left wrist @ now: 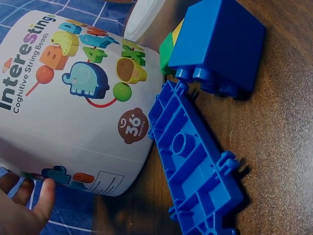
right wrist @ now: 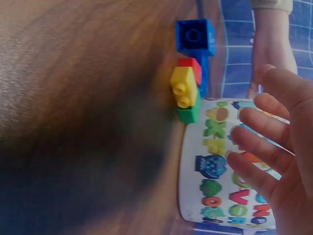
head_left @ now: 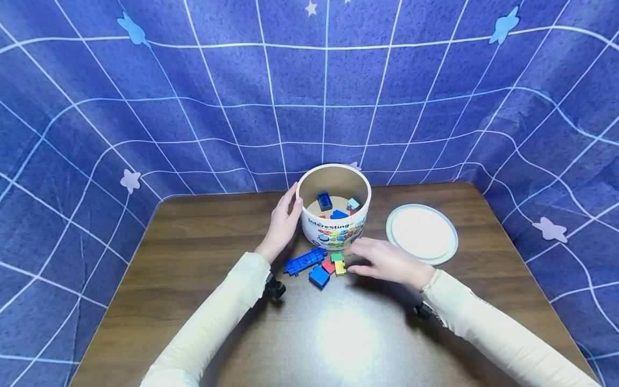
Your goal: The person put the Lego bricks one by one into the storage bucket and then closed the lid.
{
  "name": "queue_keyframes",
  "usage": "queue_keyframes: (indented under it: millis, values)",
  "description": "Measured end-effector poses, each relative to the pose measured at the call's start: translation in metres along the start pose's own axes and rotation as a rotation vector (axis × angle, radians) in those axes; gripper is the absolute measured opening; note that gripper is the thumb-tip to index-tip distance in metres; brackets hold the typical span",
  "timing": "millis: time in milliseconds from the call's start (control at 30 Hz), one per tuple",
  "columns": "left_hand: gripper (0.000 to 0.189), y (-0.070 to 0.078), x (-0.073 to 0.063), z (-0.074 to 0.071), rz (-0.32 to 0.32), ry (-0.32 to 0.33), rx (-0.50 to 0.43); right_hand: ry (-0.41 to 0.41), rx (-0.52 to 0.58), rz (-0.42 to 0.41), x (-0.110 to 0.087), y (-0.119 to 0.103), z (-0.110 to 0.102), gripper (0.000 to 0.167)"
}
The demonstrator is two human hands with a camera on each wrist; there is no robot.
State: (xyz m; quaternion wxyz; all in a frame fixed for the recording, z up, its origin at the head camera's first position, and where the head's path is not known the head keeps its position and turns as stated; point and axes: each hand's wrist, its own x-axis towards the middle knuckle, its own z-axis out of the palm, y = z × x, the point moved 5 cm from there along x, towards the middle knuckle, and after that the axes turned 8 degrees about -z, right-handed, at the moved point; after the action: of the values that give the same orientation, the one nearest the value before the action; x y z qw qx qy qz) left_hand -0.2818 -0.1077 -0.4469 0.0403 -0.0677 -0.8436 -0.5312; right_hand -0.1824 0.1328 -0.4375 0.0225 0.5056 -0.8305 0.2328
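A white round tub (head_left: pixel 333 236) with "Interesting" printed on it stands upright, several blocks inside. My left hand (head_left: pixel 284 217) rests against its left side, with fingertips (left wrist: pixel 46 196) on the printed wall in the left wrist view. My right hand (head_left: pixel 382 260) is just right of the loose blocks, its fingers (right wrist: pixel 266 122) apart and nothing between them. In front of the tub lie a yellow block (head_left: pixel 340 268), a red block (head_left: pixel 328 267), a green block (head_left: pixel 337 257) and a blue block (head_left: pixel 319 277). Beside them is a long blue toy base (left wrist: pixel 188 161) with small pegs.
A white round lid (head_left: pixel 422 234) with a pale blue rim lies right of the tub. Inside the tub are a dark blue block (head_left: pixel 324 201) and a light blue one (head_left: pixel 353 204). A blue patterned cloth (head_left: pixel 300 123) hangs behind the wooden table (head_left: pixel 203 231).
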Motion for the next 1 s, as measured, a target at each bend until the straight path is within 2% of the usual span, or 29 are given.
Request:
queue_keyframes:
  millis: [267,500,700,1000]
  values:
    - [0.054,-0.003,0.001,0.0,-0.005,0.002,0.002,-0.028,0.003,-0.008,-0.002,0.007,0.02,0.031]
    - [0.055,-0.001,0.001,0.001,-0.013,-0.005,-0.008,-0.036,-0.053,-0.033,-0.004,0.013,0.035,0.031]
    - [0.055,-0.002,0.002,0.001,-0.013,-0.003,-0.004,-0.029,-0.119,-0.071,0.002,0.013,0.04,0.03]
    - [0.055,-0.003,0.001,0.001,-0.006,-0.004,-0.015,-0.055,-0.172,-0.072,0.008,0.012,0.046,0.026]
